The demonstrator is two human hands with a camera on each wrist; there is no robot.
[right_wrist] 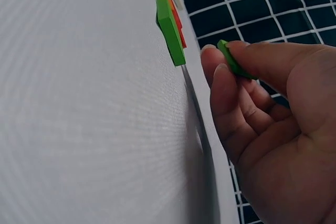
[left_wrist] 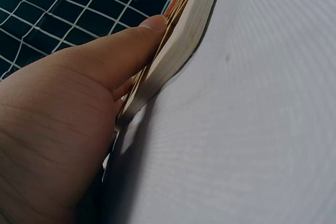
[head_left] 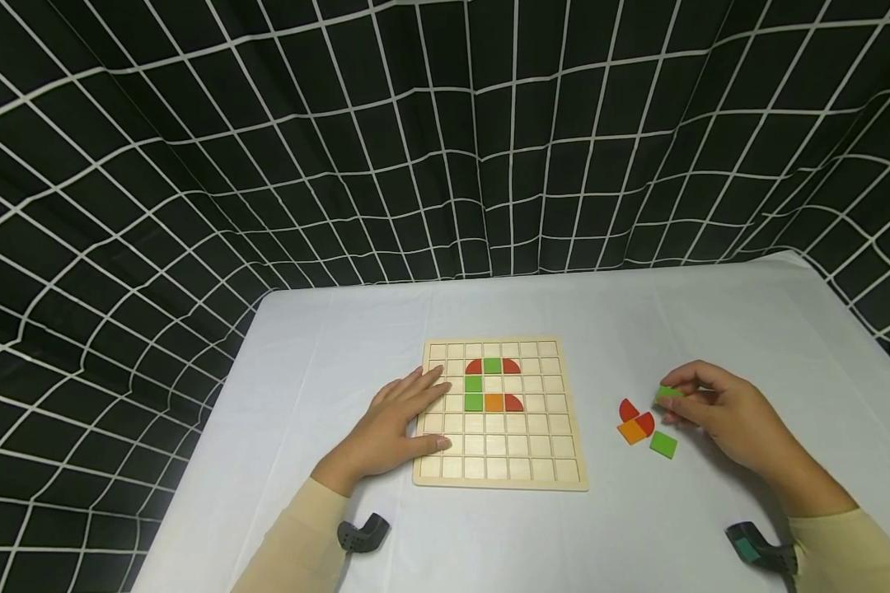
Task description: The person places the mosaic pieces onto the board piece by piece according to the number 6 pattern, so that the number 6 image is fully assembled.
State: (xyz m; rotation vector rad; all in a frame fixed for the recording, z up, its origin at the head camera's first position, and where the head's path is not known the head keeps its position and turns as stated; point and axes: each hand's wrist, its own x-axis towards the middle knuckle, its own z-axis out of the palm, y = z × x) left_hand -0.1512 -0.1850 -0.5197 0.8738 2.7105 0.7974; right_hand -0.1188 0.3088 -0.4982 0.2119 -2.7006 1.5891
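A wooden grid board (head_left: 495, 469) lies on the white table with red, green and orange tiles set in several cells of its upper half. My left hand (head_left: 396, 424) rests on the board's left edge, fingers spread and fairly straight; in the left wrist view its thumb (left_wrist: 131, 45) lies along the rim. Out to the right, my right hand (head_left: 719, 408) pinches a green square tile (right_wrist: 231, 61) between thumb and fingers, a little above the table. Near it lie a loose green square tile (head_left: 663, 445), an orange tile (head_left: 630, 432) and two red quarter-round tiles (head_left: 627, 409).
The white cloth-covered table (head_left: 326, 362) extends around the board. A black curtain with white grid lines (head_left: 482, 165) hangs behind and at both sides. Dark wrist devices (head_left: 363, 534) sit at both of my wrists.
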